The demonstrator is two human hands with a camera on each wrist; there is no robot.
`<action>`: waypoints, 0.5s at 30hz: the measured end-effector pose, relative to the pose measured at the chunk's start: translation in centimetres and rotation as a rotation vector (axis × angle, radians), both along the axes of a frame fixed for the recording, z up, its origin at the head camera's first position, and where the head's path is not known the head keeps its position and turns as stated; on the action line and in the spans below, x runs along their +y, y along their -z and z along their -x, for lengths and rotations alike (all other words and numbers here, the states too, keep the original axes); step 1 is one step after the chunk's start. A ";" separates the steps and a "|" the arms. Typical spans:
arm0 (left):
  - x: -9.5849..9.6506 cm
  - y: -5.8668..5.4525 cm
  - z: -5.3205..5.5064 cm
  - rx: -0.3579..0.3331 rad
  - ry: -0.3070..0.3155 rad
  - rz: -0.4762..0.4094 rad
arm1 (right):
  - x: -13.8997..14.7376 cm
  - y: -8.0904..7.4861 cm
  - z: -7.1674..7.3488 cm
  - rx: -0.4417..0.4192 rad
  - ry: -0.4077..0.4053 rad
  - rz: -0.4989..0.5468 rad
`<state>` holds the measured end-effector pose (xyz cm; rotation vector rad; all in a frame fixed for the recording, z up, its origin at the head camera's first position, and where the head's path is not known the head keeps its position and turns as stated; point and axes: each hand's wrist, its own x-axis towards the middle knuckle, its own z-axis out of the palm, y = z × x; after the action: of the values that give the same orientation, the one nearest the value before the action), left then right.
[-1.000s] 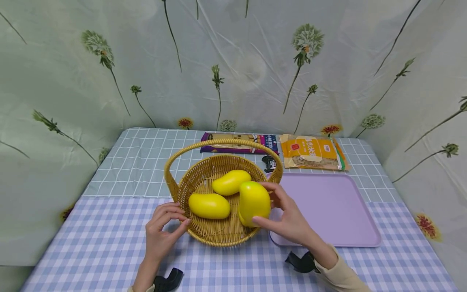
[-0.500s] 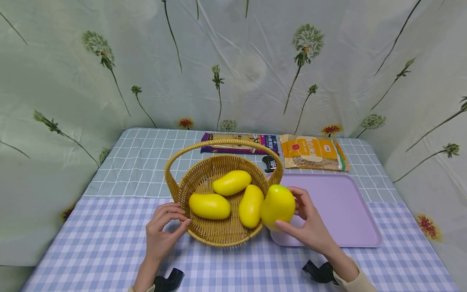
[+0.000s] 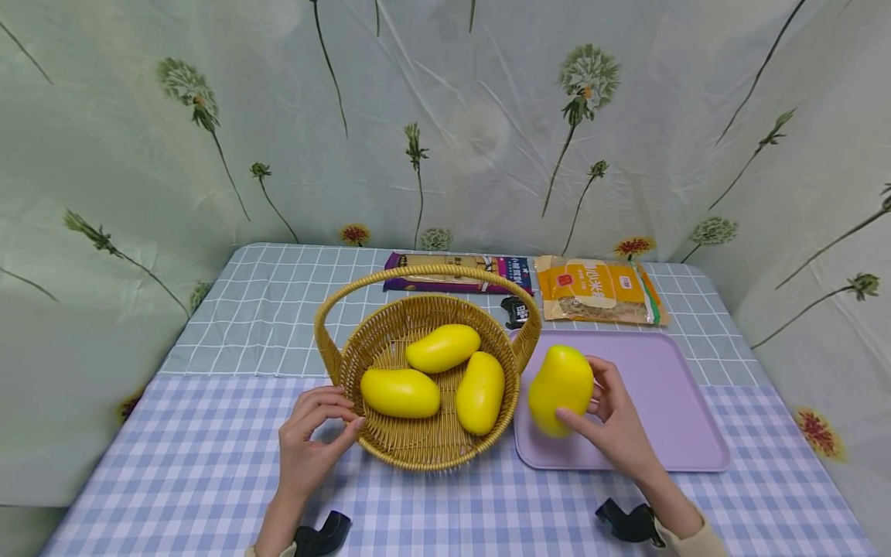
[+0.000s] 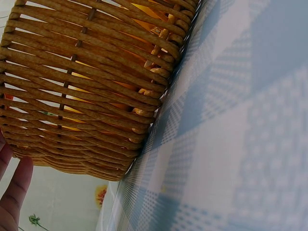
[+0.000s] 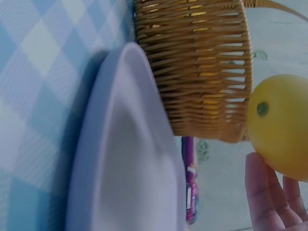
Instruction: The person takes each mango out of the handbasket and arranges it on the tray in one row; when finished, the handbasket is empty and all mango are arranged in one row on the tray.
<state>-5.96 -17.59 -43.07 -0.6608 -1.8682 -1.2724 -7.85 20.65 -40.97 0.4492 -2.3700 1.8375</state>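
Note:
A yellow mango (image 3: 561,391) is in my right hand (image 3: 619,425), held between thumb and fingers above the left side of the lilac tray (image 3: 668,410). From the right wrist, the same mango (image 5: 284,127) shows a small green stem spot and hangs clear of the tray. Three more mangoes lie in the wicker basket (image 3: 515,387): a back one (image 3: 443,348), a left one (image 3: 400,393) and a right one (image 3: 480,393). My left hand (image 3: 313,441) grips the basket's left rim with thumb and fingertips; its fingers (image 4: 17,187) show at the left wrist view's edge.
Behind the basket lies a purple noodle packet (image 3: 455,275). An orange bag of grain (image 3: 599,290) lies behind the tray, and a small black packet (image 3: 515,311) is near the basket handle (image 3: 428,271). A flowered cloth (image 3: 480,139) hangs around the table.
My right hand has lifted the mango out of the basket and carried it right, over the tray, uncovering the right mango in the basket. The left hand and basket have stayed in place.

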 end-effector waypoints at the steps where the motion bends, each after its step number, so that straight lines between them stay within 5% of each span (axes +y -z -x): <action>1: 0.0 0.0 0.0 0.001 0.000 -0.001 | 0.1 0.1 0.1 -0.014 0.008 0.000; 7: 0.0 0.2 0.1 0.007 0.002 0.000 | 0.7 0.8 0.9 -0.121 0.078 -0.046; 15: -0.1 0.5 0.2 0.009 0.001 -0.005 | 1.2 1.4 1.7 -0.227 0.166 -0.236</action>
<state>-6.17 -17.67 -43.53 -0.6636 -1.8576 -1.2720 -9.56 21.83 -42.40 0.0603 -2.6941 1.6215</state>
